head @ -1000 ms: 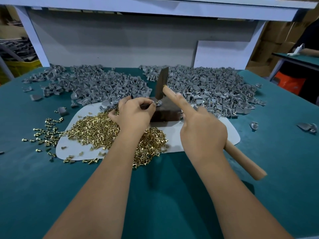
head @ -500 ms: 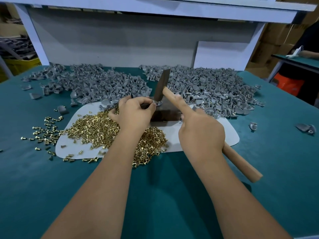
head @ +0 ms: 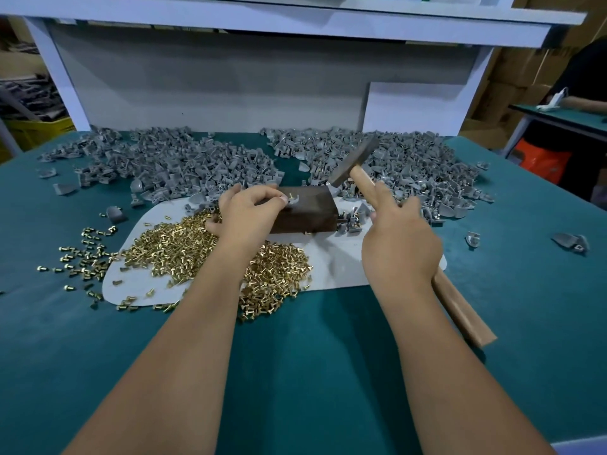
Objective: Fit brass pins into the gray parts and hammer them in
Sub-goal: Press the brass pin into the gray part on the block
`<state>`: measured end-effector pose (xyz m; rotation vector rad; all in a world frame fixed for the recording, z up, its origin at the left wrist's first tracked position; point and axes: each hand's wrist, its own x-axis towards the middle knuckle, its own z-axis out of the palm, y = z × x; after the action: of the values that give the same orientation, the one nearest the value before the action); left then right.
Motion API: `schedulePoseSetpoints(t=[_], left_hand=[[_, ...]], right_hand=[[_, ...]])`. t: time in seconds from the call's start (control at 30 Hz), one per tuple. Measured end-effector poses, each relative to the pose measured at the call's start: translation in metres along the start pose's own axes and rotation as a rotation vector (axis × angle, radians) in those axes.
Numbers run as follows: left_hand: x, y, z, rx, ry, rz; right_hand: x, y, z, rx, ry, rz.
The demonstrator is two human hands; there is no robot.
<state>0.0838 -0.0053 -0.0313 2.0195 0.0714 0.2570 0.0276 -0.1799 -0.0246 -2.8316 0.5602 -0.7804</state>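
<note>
One hammer [head: 356, 159] now swung right, raised.

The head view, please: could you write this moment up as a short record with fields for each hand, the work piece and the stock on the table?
left hand: pinches a gray part with a brass pin on top of the dark block
right hand: grips the hammer by its wooden handle, forefinger straight along it, head raised off the block
pin stock: brass pins heaped on the white mat
part stock: gray parts piled at the back of the green table
</note>
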Motion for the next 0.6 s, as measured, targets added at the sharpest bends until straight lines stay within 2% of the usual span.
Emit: schedulePoseSetpoints(t=[0.33,0.6], left_hand=[[-0.001,0.000,-0.001,-0.027,-0.023,0.027],[0.000,-0.003,0.001,0.061,-0.014,0.051]], right_hand=[[0.003,0.012,0.005,-0.051,-0.109,0.046],[0.004,0.009,0.006,-0.088,-0.131,0.044]])
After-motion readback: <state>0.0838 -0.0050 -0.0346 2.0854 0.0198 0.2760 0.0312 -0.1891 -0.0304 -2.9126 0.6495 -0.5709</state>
